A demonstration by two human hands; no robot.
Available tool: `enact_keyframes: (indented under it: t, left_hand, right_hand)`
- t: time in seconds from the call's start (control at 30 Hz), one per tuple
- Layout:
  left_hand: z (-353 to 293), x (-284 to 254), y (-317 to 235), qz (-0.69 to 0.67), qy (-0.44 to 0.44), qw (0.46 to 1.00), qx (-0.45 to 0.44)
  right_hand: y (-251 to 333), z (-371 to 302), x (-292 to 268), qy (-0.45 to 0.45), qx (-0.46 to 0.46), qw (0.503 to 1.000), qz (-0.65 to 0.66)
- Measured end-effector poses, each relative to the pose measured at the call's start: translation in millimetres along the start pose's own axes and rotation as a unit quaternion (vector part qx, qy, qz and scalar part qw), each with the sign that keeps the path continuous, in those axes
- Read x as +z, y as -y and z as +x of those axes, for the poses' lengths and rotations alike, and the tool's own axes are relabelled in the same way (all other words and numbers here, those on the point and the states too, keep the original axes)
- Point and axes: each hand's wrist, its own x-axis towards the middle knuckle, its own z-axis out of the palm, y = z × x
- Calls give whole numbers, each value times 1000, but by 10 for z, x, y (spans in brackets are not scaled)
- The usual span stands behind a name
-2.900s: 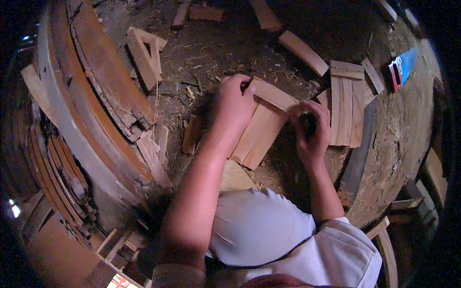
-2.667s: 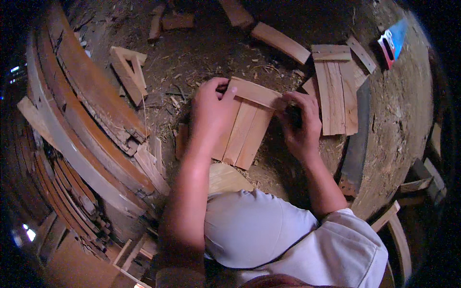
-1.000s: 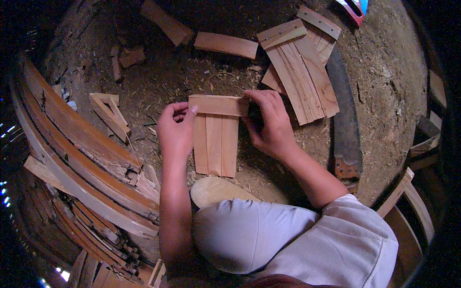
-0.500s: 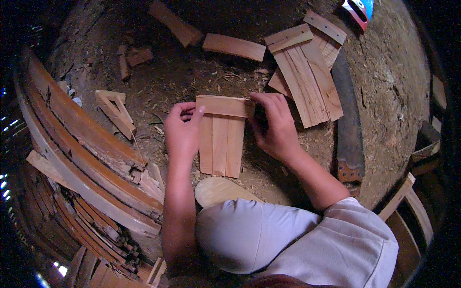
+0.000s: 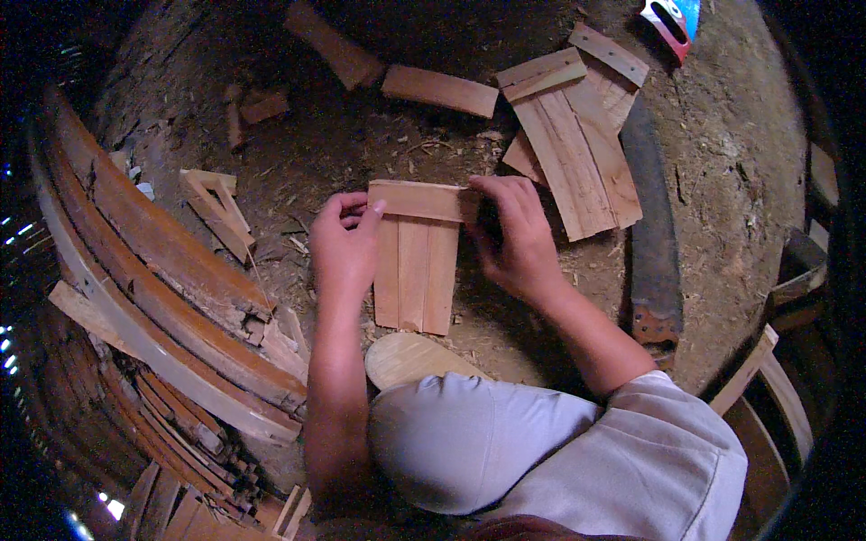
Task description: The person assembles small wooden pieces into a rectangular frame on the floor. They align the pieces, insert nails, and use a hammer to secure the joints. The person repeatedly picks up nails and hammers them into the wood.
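Note:
In front of me, narrow wooden boards [image 5: 413,275] lie side by side on the ground, with a wooden crosspiece [image 5: 420,201] across their far ends. My left hand [image 5: 345,242] pinches the crosspiece's left end, its thumb on the top face and its fingers curled. At the right end, the fingertips of my right hand [image 5: 520,236] press on the far corner, bent around the edge; part of that grip is in shadow. A pale round-ended piece of wood [image 5: 419,359] sits at the boards' near end, partly hidden by my clothed leg.
Joined board panels [image 5: 577,153] overlap at the far right, beside a long handsaw [image 5: 654,225]. A red and blue saw handle [image 5: 672,27] shows beyond. Loose wood blocks [image 5: 439,90] lie at the back. Long curved planks [image 5: 162,225] are stacked along the left.

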Motion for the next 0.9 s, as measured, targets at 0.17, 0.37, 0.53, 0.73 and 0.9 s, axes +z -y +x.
enact_keyframes:
  t: [0.17,0.37,0.53,0.73,0.9]
  left_hand:
    - [11,13,-19,18,-1,1000,-3]
    - [6,-3,-28,9,-13,1000,16]
    - [46,30,62,-20,7,1000,15]
    - [92,72,112,1,0,1000,15]
    - [115,168,224,7,-47,998,42]
  right_hand:
    - [17,-14,8,13,21,1000,-11]
    - [6,-7,40,9,5,1000,-24]
    - [86,11,-5,31,33,998,-38]
    - [65,25,52,25,29,998,-56]
    - [190,49,88,-16,-4,997,-74]
